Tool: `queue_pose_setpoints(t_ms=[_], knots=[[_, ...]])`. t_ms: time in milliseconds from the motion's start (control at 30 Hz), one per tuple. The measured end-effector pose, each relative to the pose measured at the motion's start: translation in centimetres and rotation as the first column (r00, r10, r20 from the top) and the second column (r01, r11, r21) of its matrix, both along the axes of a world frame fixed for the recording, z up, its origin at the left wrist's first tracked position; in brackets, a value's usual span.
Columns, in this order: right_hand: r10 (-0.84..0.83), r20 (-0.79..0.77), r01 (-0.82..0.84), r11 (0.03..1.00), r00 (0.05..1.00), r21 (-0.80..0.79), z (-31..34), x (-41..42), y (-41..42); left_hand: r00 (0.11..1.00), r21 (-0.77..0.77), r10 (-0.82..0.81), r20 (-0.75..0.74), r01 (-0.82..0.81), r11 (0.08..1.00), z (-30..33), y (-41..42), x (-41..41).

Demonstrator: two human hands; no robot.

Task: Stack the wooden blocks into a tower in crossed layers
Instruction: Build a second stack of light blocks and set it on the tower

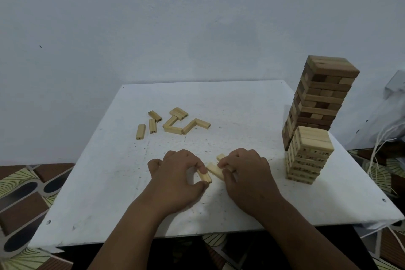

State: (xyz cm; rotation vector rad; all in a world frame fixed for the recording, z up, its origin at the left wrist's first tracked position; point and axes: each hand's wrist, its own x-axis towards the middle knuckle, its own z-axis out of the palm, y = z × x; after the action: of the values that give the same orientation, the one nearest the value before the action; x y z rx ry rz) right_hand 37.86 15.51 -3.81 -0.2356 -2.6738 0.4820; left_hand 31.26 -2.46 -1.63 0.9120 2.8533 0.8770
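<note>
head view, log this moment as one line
left hand: grips block | right hand: grips blocks | short tower: untouched | loose blocks: far side

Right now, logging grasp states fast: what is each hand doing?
Left hand: fingers pinch a wooden block on the white board.
Right hand: fingers curled on another block.
</note>
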Motion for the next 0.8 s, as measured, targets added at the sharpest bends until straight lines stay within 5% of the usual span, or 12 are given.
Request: queue_pose_setpoints(t_ms=[267,567,800], knots=[[0.109,-0.023,-0.111,0.971,0.994,-0.211,0.3,0.1,0.2,1.0,-0.002,-0.01,-0.021,0.01,1.0,-0.2,0.6,0.2],[0.19,-0.102,-0.211,0.939,0.976,-0.271,1.4,0.6,0.8,1.0,0.008,-0.021,0.018,0.021,1.0,0.1,0.3,0.2],[0.289,0.157,-0.236,0.927,0.944,-0.291,1.1,0.9,1.9,0.997,0.074,-0.035,0.068,0.03,0.997,0.4,0.5,0.3]])
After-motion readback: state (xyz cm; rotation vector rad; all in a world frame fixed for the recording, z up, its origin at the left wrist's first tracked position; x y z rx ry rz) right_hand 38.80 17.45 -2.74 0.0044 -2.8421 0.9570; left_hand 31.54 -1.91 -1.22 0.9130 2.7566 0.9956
